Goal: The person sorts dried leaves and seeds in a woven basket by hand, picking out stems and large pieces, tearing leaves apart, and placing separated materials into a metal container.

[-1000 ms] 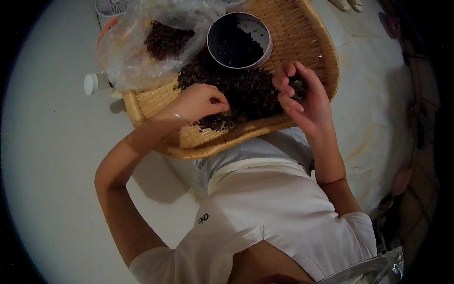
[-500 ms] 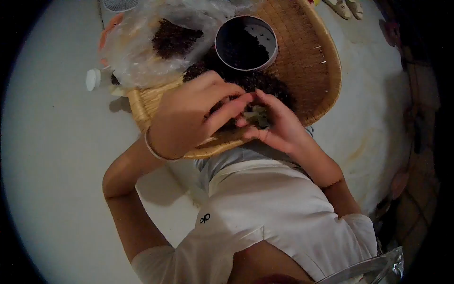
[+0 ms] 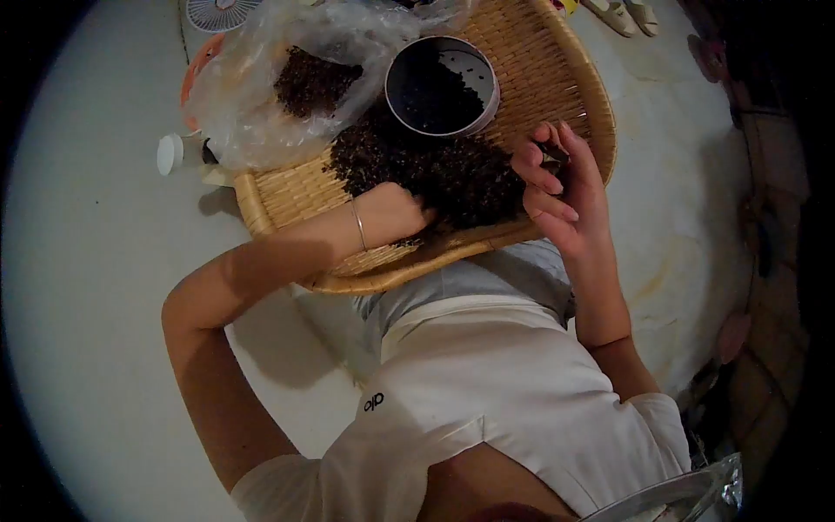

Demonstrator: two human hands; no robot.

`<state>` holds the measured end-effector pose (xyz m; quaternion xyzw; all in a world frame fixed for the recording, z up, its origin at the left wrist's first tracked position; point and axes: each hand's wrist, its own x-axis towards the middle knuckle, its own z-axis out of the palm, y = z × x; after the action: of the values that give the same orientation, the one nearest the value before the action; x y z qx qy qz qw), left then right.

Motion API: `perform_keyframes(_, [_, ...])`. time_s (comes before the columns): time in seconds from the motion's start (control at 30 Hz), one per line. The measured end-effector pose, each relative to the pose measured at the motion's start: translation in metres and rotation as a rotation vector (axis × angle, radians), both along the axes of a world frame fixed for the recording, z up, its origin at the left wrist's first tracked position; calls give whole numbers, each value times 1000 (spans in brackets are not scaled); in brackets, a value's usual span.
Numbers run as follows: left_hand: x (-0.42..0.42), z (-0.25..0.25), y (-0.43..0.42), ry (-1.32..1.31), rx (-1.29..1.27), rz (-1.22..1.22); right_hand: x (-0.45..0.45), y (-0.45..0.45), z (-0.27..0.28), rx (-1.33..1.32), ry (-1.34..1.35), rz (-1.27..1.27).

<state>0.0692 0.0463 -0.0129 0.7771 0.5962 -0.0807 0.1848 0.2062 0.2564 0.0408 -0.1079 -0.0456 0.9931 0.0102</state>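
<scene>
**Dark granules [image 3: 474,181] heaped in the near part of a woven basket [image 3: 544,65]**

The heap lies between the two hands, probably for easy reach; the left hand [image 3: 389,211] dips to its near-left edge, fingers bunched narrow, though I cannot tell whether they pinch anything; the right hand [image 3: 570,191] is raised at the heap's right, fingers curled around a small object [image 3: 555,158] too dim to name, perhaps held up to keep it off the granules.

The basket's near rim sits over the grey trousers [image 3: 487,277], likely for steadiness, and its raised edge presumably stops spills; behind the heap stands a round tub [image 3: 494,96], partly filled with blackish bits, its pale inner wall showing at right; to its left, a clear plastic bag [image 3: 239,117] gapes over brown-black granules; beyond the basket's left edge lies a white-capped bottle [image 3: 170,155].
</scene>
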Motion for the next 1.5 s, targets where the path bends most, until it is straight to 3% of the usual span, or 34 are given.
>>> perform_keyframes(0.13, [-2, -8, 6, -35, 19, -22, 1, -1, -1, -7, 6, -8])
perform_keyframes(0.33, [-16, 10, 7, -163, -155, 191, 5, -5, 0, 20, -32, 21])
perform_keyframes(0.4, [-25, 22, 3, -596, -81, 442, 5, -11, 2, 42, -13, 41])
perform_keyframes(0.43, [-28, 35, 3, -595, -77, 440, 4, -20, 10, 154, -139, 53])
perform_keyframes(0.47, [-29, 51, 2, -699, -214, 624, 2, -25, 13, 264, -267, 64])
perform_keyframes(0.5, [-29, 67, 2, -800, -355, 810, 4, -24, 2, 272, -158, 146])
perform_keyframes(0.6, [-24, 102, -1, -884, -153, 802, -2, -43, 3, 250, -208, 144])
perform_keyframes(0.73, [-11, 132, 6, -813, -58, 717, -6, -63, 3, 109, -212, 327])
perform_keyframes(0.8, [-8, 133, 10, -620, 141, 503, -7, -66, 7, 103, -231, 316])
perform_keyframes(0.9, [-6, 134, 10, -635, 285, 614, -6, -63, 6, 83, -275, 281])
perform_keyframes(1.0, [-24, 144, 7, -525, 185, 692, 4, -42, -9, -26, -81, 230])
perform_keyframes(1.17, [-23, 75, -3, -348, 175, 418, 8, -16, -7, -186, 19, -17])
perform_keyframes(1.27, [-13, 38, -5, -189, -21, 320, 5, -11, -5, -217, 7, -75])
perform_keyframes(1.5, [-2, -4, 5, -60, -5, 183, 5, -8, -10, -208, 26, -55])
